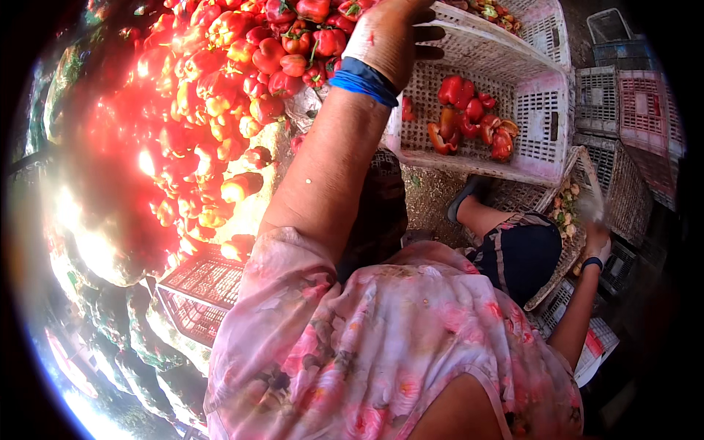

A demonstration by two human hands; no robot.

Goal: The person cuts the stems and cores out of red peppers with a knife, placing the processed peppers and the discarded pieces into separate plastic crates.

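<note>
My left hand point(392, 37), in a soiled pale glove with a blue band at the wrist, reaches over the left side of a whitish plastic crate point(539, 121). Two of its fingers show stretched out and apart, with nothing seen in them; the rest is cut off at the top edge. In that crate lie several red bell peppers point(458, 92), some cut or broken open. To the right, my right hand point(598, 238) is beside a second crate holding pale pepper cores point(566, 209). Its fingers are smeared, and a pale blur lies above them.
A large heap of red bell peppers point(268, 55) spreads at the upper left, partly washed out by glare. A reddish crate point(209, 275) stands at its near end. Filled net sacks point(132, 323) line the far left. Stacked crates point(642, 110) rise at the right.
</note>
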